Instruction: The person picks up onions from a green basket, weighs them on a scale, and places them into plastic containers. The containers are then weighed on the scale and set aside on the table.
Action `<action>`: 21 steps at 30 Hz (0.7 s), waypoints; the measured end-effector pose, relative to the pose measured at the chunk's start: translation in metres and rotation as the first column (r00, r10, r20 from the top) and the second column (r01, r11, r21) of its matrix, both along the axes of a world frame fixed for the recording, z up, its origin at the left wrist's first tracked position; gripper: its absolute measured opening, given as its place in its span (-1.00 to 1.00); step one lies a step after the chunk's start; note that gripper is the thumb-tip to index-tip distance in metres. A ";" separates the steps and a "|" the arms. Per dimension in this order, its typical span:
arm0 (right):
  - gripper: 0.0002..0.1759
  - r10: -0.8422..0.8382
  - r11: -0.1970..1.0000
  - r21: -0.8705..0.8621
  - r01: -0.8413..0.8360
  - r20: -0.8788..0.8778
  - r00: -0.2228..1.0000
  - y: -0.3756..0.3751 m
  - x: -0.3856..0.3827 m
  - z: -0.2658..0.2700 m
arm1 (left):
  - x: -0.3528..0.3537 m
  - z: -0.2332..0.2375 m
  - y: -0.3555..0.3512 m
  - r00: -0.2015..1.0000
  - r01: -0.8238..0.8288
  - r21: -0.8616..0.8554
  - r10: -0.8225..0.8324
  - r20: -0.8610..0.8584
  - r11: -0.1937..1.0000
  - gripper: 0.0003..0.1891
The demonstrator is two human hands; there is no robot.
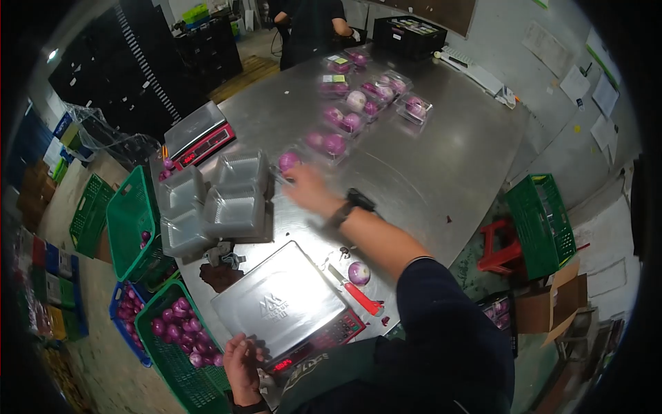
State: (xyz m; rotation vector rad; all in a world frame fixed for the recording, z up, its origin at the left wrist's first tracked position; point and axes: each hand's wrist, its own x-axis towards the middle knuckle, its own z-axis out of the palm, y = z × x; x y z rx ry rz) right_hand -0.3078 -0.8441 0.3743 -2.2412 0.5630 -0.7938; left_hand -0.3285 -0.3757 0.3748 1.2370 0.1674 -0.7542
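My right hand [310, 191], blurred by motion, reaches across the steel table with its fingers closed at the near edge of a clear plastic punnet [289, 161] with a red onion in it. My left hand [243, 360] is by the near left corner of a digital scale [281, 303], its fingers loosely curled and apart, holding nothing I can see. The scale's plate is bare. To its right lie a red-handled knife [360, 295] and a single red onion [358, 273]. Stacks of clear plastic punnets [234, 210] stand beyond the scale.
More filled onion punnets [333, 143] line the steel table [414, 200]. A second scale [200, 134] sits at the far left edge. Green crates [155, 331] with red onions stand at left. A black crate [408, 34] and another person [314, 27] are at the far end.
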 end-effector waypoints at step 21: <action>-0.69 0.140 0.865 -0.330 -0.377 -0.562 0.815 0.161 0.129 -0.013 | 0.039 -0.065 0.240 0.896 -0.443 0.170 0.428 0.120 0.880 -0.88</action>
